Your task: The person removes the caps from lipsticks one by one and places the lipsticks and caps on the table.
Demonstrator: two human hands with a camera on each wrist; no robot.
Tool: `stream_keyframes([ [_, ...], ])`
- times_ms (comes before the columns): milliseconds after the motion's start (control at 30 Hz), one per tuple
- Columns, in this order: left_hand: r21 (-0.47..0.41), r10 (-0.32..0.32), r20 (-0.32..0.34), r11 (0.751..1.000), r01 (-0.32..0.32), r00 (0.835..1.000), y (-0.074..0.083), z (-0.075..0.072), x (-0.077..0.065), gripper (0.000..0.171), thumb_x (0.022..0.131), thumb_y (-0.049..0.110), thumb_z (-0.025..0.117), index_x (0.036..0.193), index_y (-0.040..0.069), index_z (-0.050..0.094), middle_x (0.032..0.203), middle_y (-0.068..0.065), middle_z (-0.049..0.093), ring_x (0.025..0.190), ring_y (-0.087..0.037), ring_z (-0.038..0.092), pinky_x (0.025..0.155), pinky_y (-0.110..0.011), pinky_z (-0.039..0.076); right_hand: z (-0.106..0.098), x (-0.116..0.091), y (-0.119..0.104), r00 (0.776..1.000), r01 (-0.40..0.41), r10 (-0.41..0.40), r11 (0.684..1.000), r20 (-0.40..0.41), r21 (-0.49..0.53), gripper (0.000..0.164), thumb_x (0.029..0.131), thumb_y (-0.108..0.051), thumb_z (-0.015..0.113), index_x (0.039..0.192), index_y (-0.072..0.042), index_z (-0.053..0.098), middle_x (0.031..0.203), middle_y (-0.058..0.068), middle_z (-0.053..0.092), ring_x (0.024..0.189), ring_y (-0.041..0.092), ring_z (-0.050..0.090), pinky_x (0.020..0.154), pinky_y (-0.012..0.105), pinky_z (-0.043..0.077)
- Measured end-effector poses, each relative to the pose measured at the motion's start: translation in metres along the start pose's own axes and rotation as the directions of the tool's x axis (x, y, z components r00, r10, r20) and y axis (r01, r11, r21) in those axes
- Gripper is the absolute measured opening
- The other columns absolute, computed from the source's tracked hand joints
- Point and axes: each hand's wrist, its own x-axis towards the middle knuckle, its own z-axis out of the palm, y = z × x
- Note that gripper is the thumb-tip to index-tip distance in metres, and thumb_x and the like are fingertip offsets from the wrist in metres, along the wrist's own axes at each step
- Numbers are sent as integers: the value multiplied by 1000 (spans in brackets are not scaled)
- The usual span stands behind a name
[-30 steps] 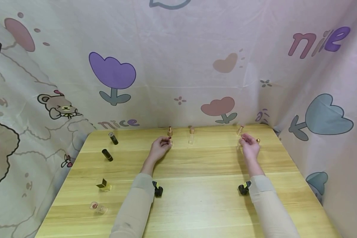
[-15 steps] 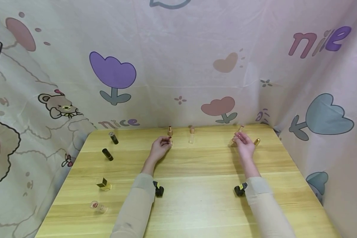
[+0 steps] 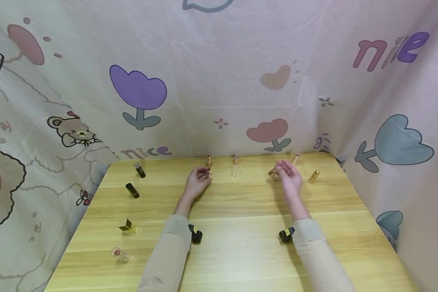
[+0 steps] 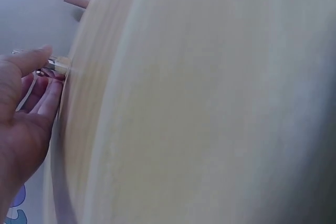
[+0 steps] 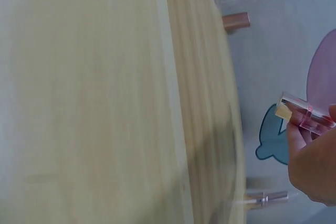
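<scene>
In the head view my left hand (image 3: 197, 180) is at the back of the table, its thumb and fingers pinching a small rose-gold lipstick (image 3: 209, 173) that stands upright. The left wrist view shows the thumb and fingers about that lipstick (image 4: 59, 65), partly hiding it. Farther right, my right hand (image 3: 290, 175) grips a shiny rose-gold lipstick tube (image 3: 273, 172), tilted with its base toward the left. In the right wrist view this tube (image 5: 302, 115) appears raised off the table, its far end covered by the fingers. Another rose-gold lipstick (image 3: 209, 161) stands just behind the left hand's one.
A clear tube with a rose-gold top (image 3: 235, 164) stands between the hands. Beyond the right hand are a slim rose-gold tube (image 3: 296, 158) and a gold bullet-shaped tube (image 3: 314, 176). Along the left side stand several more lipsticks, including a black one (image 3: 132, 190). A patterned curtain (image 3: 219, 81) hangs behind.
My right hand has moved left with the lipstick tube, away from the gold bullet-shaped tube, which now shows fully. The left hand has stayed in place on its lipstick.
</scene>
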Motion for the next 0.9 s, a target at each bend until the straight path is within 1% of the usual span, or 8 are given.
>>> stream_keyframes([
  [100, -40, 12, 2, 999, -12, 1000, 3, 2, -1, 57, 91, -10, 72, 141, -11, 44, 141, -30, 53, 134, -42, 54, 114, -45, 49, 4, -3, 1, 1000, 9, -9, 1000, 27, 14, 47, 96, 3, 68, 141, 3, 54, 138, 21, 63, 109, 12, 66, 101, 21, 56],
  [167, -51, 15, 6, 999, -15, 1000, 9, 3, -5, 62, 91, -10, 73, 144, -12, 40, 144, -32, 49, 137, -45, 49, 117, -47, 45, 7, -5, 2, 999, 15, -16, 1000, 44, 11, 47, 97, 2, 68, 141, 3, 54, 138, 21, 62, 110, 12, 66, 102, 21, 55],
  [300, -32, 16, -23, 999, -17, 1000, 11, 5, -8, 71, 91, -4, 76, 150, -8, 37, 152, -29, 43, 144, -44, 43, 122, -48, 39, 15, -10, 3, 997, 33, -34, 999, 69, 23, 45, 96, 2, 69, 139, 3, 55, 135, 20, 64, 109, 12, 66, 102, 23, 56],
  [367, -18, 20, -44, 1000, -21, 999, 8, 7, -6, 74, 90, 0, 77, 151, -5, 37, 154, -26, 42, 145, -41, 42, 123, -46, 37, 18, -11, 3, 996, 41, -43, 999, 73, 32, 44, 96, 3, 70, 138, 4, 57, 130, 17, 68, 108, 12, 67, 101, 23, 56],
  [467, -14, 33, -60, 999, -34, 998, 13, 9, -7, 77, 89, 3, 80, 152, -4, 36, 155, -25, 41, 145, -40, 42, 124, -45, 36, 22, -12, 4, 996, 47, -50, 998, 78, 37, 45, 95, 3, 71, 137, 5, 57, 123, 11, 72, 106, 12, 68, 100, 23, 57],
  [567, -7, 60, -67, 998, -61, 996, 18, 11, -8, 80, 89, 7, 81, 154, -2, 35, 158, -24, 38, 148, -42, 37, 125, -47, 33, 26, -13, 4, 994, 49, -53, 998, 91, 42, 44, 94, 2, 72, 136, 3, 59, 124, 12, 72, 107, 12, 68, 100, 23, 57],
  [733, 15, 109, -67, 994, -108, 992, 27, 15, -8, 89, 88, 11, 83, 161, 9, 31, 167, -17, 28, 153, -46, 26, 126, -53, 30, 32, -16, 2, 992, 57, -64, 996, 113, 63, 43, 95, 4, 69, 137, 4, 58, 128, 17, 69, 105, 11, 70, 100, 25, 57],
  [900, 58, 181, -59, 982, -177, 982, 38, 22, -8, 95, 87, 13, 84, 164, 13, 27, 169, -13, 26, 152, -47, 26, 124, -60, 29, 36, -19, 3, 989, 55, -66, 995, 133, 85, 44, 96, 6, 66, 138, 8, 55, 124, 13, 71, 102, 11, 72, 100, 26, 58],
])
